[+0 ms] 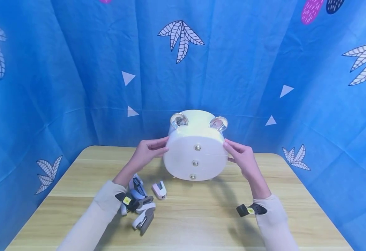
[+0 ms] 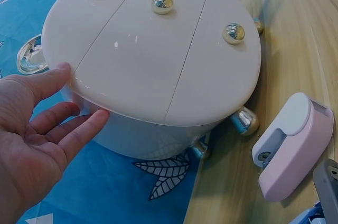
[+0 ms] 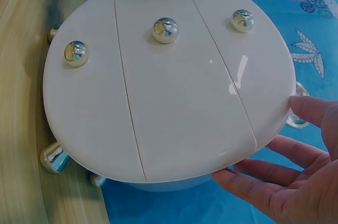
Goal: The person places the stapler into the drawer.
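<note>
A white oval drawer box [image 1: 195,157] stands on the wooden table [image 1: 201,223], with three drawer fronts, each bearing a shiny round knob, and two silver ears on top. My left hand [image 1: 152,150] touches its left side, and in the left wrist view the left hand [image 2: 58,108] has its fingers straight along the box [image 2: 153,55], thumb at the front rim. My right hand [image 1: 236,153] touches the right side. In the right wrist view, the right hand [image 3: 296,176] also lies with straight fingers against the box [image 3: 169,92].
Several small staplers [image 1: 140,205] lie on the table under my left forearm, a pink one [image 2: 293,150] nearest the box's silver feet [image 2: 244,121]. A blue patterned cloth [image 1: 76,69] hangs behind and at both sides of the table.
</note>
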Demonstrator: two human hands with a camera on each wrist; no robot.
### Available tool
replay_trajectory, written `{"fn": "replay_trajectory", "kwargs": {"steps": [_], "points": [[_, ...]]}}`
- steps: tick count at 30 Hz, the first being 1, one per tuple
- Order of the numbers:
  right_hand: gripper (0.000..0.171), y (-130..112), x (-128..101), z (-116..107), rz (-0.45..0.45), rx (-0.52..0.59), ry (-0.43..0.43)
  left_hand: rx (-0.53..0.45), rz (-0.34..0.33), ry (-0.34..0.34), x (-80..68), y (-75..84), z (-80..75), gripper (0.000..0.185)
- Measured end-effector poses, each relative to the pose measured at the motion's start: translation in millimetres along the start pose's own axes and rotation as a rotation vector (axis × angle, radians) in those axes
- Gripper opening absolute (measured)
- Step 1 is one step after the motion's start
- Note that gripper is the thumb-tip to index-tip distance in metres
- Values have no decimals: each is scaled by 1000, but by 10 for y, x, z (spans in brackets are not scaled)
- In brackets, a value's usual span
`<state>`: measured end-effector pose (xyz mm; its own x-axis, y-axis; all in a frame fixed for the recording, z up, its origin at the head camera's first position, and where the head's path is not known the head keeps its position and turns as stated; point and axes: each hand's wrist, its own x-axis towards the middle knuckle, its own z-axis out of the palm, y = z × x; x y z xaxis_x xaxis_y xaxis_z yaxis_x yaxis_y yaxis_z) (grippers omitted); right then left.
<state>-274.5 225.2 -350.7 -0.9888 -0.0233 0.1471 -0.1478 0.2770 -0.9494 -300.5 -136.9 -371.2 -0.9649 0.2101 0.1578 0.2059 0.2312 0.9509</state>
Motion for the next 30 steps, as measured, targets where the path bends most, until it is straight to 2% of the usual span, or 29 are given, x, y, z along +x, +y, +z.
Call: {"fn": "replay_trajectory", "kwargs": {"steps": [14, 18, 22, 26, 28, 30], "points": [[58, -82, 5, -38, 60, -11, -20, 17, 16, 34, -23, 15, 44, 49], [57, -135, 30, -74, 62, -27, -38, 78, 46, 51, -23, 56, 56, 49], [57, -207, 124, -99, 42, -55, -61, 170, 105, 127, -64, 214, 114, 50], [58, -282, 264, -108, 28, -75, -93, 171, 154, 215, -160, 445, 248, 42], [60, -310, 335, -113, 25, -74, -109, 137, 142, 216, -204, 532, 334, 35], [60, -331, 401, -116, 26, -73, -119, 83, 96, 177, -240, 590, 426, 29]]}}
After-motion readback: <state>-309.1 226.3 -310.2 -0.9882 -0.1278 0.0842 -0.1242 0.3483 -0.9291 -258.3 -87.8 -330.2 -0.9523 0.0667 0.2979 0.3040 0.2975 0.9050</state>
